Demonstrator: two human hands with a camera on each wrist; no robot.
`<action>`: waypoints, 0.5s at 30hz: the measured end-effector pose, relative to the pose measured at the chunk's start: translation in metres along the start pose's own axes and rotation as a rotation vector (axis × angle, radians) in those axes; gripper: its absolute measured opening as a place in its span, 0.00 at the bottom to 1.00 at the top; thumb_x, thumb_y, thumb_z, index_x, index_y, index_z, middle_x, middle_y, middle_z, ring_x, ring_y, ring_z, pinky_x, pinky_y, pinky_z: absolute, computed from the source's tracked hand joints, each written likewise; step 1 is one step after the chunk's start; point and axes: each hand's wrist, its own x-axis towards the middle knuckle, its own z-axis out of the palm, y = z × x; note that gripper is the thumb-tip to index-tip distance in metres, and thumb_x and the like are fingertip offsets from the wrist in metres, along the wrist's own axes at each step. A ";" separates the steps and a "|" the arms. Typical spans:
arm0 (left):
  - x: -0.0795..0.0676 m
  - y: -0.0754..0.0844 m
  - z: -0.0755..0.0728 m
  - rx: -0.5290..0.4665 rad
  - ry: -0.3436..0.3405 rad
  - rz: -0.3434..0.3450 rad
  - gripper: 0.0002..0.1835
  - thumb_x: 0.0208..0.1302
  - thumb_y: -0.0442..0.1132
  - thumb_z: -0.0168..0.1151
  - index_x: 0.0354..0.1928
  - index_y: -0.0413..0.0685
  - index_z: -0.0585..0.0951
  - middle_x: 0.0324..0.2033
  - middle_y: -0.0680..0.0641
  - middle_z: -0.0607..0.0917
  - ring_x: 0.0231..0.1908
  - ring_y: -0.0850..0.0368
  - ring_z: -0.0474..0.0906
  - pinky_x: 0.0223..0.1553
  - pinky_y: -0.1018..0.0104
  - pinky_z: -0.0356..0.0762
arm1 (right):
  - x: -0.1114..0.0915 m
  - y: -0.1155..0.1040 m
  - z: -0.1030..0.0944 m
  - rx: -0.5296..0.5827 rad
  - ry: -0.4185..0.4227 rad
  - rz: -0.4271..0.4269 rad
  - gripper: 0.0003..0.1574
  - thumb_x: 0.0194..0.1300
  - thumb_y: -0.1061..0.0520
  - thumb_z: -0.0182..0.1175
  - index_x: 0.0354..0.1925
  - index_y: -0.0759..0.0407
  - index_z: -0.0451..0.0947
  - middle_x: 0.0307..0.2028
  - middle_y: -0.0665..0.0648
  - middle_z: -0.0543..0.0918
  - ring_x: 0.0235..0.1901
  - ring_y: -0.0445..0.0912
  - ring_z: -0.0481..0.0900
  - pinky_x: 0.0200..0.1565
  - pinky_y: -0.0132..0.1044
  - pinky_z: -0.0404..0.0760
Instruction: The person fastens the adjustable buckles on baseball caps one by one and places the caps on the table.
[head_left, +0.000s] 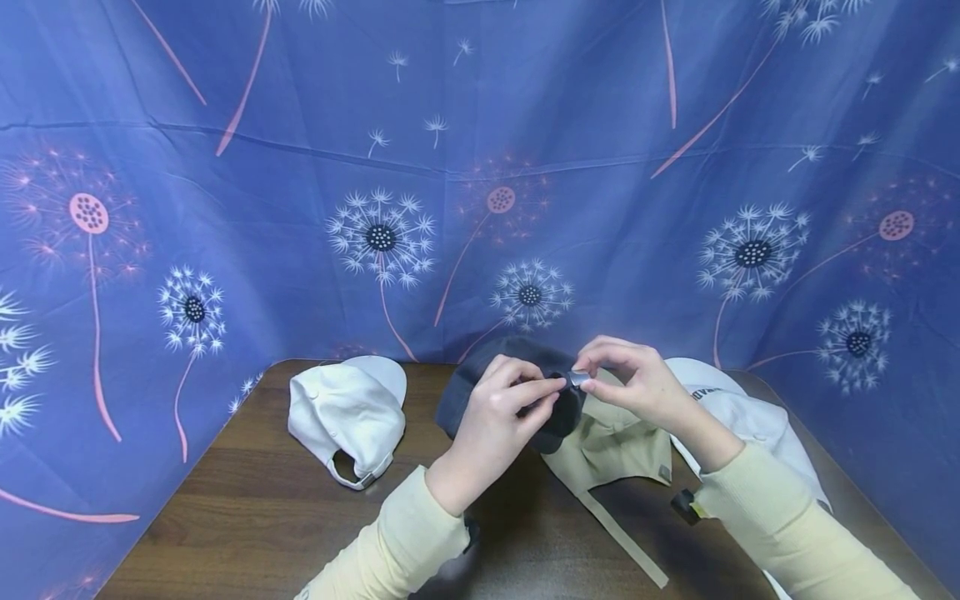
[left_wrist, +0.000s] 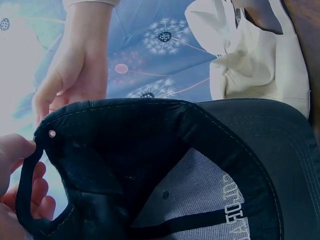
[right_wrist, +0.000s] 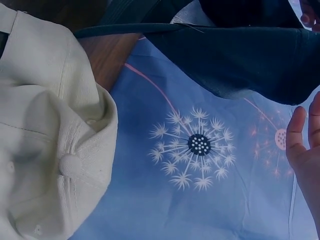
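A dark cap (head_left: 465, 387) is held up over the table, its brim to the left in the head view. My left hand (head_left: 498, 417) is in front of it, thumb and forefinger pinching its back strap. Close to those fingertips, my right hand (head_left: 633, 379) pinches a small shiny metal buckle (head_left: 579, 377). In the left wrist view the cap's inside faces the camera, with a mesh panel (left_wrist: 195, 190), backwards-reading letters and the curved strap (left_wrist: 24, 190). The right wrist view has the cap's dark edge (right_wrist: 240, 65) across the top.
A khaki cap (head_left: 618, 454) lies behind and below my right hand, its long loose strap (head_left: 626, 537) trailing forward. White caps lie at the left (head_left: 348, 408) and the right (head_left: 757, 421) of the brown table (head_left: 225, 500). Blue dandelion-print cloth (head_left: 637, 217) hangs around it.
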 end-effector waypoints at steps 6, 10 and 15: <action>0.003 0.002 0.001 -0.025 -0.006 -0.003 0.07 0.54 0.36 0.62 0.35 0.48 0.84 0.31 0.54 0.78 0.34 0.63 0.68 0.34 0.80 0.66 | 0.000 0.002 0.001 -0.031 -0.024 -0.023 0.17 0.44 0.78 0.61 0.34 0.65 0.76 0.32 0.59 0.77 0.32 0.42 0.73 0.38 0.30 0.74; 0.005 0.003 0.002 -0.051 -0.017 -0.030 0.06 0.54 0.37 0.63 0.35 0.47 0.83 0.31 0.54 0.80 0.33 0.63 0.70 0.34 0.81 0.66 | 0.002 0.001 0.003 -0.076 -0.043 -0.060 0.18 0.43 0.77 0.62 0.33 0.62 0.76 0.31 0.56 0.77 0.32 0.41 0.73 0.40 0.29 0.73; 0.003 0.003 -0.001 -0.065 -0.029 -0.084 0.10 0.51 0.40 0.65 0.36 0.46 0.82 0.32 0.53 0.82 0.35 0.63 0.73 0.38 0.80 0.70 | 0.004 -0.005 0.003 -0.077 -0.040 -0.072 0.17 0.42 0.78 0.61 0.33 0.66 0.76 0.30 0.58 0.77 0.31 0.42 0.73 0.39 0.28 0.74</action>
